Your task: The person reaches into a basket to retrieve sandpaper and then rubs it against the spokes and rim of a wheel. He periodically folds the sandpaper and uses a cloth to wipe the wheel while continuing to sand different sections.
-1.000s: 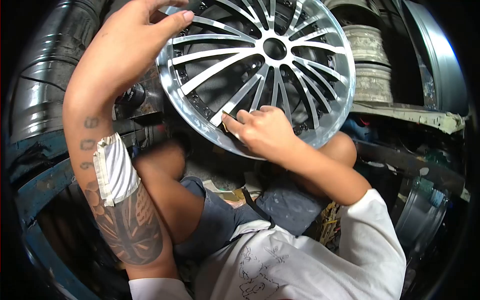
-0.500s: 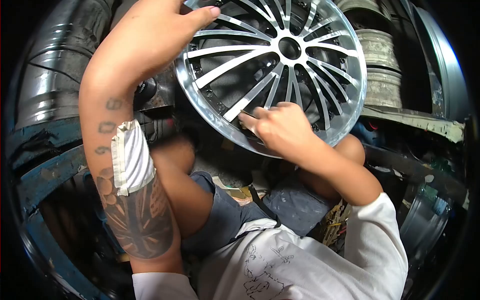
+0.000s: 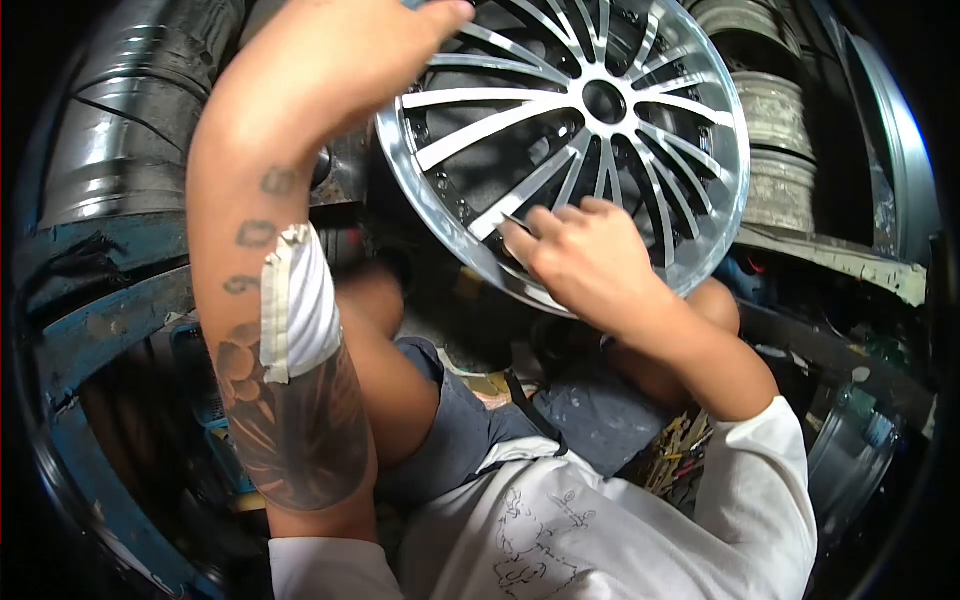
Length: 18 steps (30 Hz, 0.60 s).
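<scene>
A multi-spoke alloy wheel rim [image 3: 490, 255] with polished silver spoke faces and black recesses is tilted in front of me, above my knees. At its upper left edge is my left hand [image 3: 385, 35]; the thumb lies over the edge, while the other fingers are hidden or out of view. My right hand [image 3: 588, 252] is closed at the lower part of the wheel, its fingertips by the outer end of a spoke. A small thin dark tip shows at those fingers, too small to name.
Metal cylinders [image 3: 140, 140] stand on a blue frame [image 3: 110, 255] at left. Stacked worn wheel rims [image 3: 775, 150] sit on a ledge [image 3: 850, 262] at right, beside another shiny rim [image 3: 900, 140]. Several sticks or tools [image 3: 670, 455] lie below my right arm.
The wheel, both hands and the surroundings appear shifted slightly right and down in view. My right hand stays by the same spoke end, and my left stays at the wheel's edge.
</scene>
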### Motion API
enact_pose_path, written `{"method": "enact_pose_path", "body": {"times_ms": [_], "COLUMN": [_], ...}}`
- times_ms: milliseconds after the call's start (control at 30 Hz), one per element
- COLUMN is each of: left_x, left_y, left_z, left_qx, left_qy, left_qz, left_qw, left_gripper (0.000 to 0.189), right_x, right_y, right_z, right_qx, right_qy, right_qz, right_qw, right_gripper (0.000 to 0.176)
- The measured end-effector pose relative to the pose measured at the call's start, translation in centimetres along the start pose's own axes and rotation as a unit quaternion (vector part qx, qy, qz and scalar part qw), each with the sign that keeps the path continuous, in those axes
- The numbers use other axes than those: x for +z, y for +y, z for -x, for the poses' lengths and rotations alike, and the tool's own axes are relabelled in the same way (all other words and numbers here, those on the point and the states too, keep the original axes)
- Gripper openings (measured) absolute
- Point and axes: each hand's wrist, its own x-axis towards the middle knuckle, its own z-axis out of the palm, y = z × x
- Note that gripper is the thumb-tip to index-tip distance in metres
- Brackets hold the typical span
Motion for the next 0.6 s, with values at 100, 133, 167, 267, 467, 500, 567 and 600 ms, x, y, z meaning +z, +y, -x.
{"method": "enact_pose_path", "body": {"times_ms": [100, 133, 167, 267, 467, 500, 567, 600], "left_x": [1.1, 1.3, 1.0, 1.9, 1.9, 0.6, 1.6, 2.1], "left_y": [-1.8, -1.9, -2.2, -2.5, -3.2, -2.9, -3.3, -3.5], "left_z": [0.5, 1.1, 1.1, 0.8, 1.1, 0.8, 0.0, -0.5], "left_qx": [0.07, 0.099, 0.095, 0.115, 0.156, 0.127, 0.086, 0.065], "left_qy": [0.077, 0.11, 0.121, 0.151, 0.184, 0.125, 0.094, 0.079], "left_qz": [0.012, 0.013, 0.038, -0.02, -0.016, 0.009, 0.016, 0.019], "left_qw": [0.994, 0.989, 0.987, 0.982, 0.97, 0.984, 0.992, 0.995], "left_gripper": [0.039, 0.039, 0.039, 0.038, 0.033, 0.033, 0.035, 0.037], "right_x": [2.2, 2.3, 1.8, 1.7, -0.5, -0.6, 0.2, 1.2], "right_y": [0.8, 0.8, 0.7, 0.8, 0.2, 0.3, 0.5, 0.4], "right_z": [0.7, 0.7, 0.6, -0.1, 2.2, 2.2, 2.3, 2.5], "right_qx": [0.017, 0.027, 0.031, 0.046, 0.066, 0.079, 0.09, 0.098], "right_qy": [0.041, 0.009, -0.003, 0.083, 0.042, 0.077, 0.123, 0.1], "right_qz": [-0.009, -0.028, -0.022, -0.032, -0.065, -0.074, -0.1, -0.124], "right_qw": [0.999, 0.999, 0.999, 0.995, 0.995, 0.991, 0.983, 0.982], "right_gripper": [0.04, 0.04, 0.04, 0.04, 0.04, 0.039, 0.033, 0.026]}}
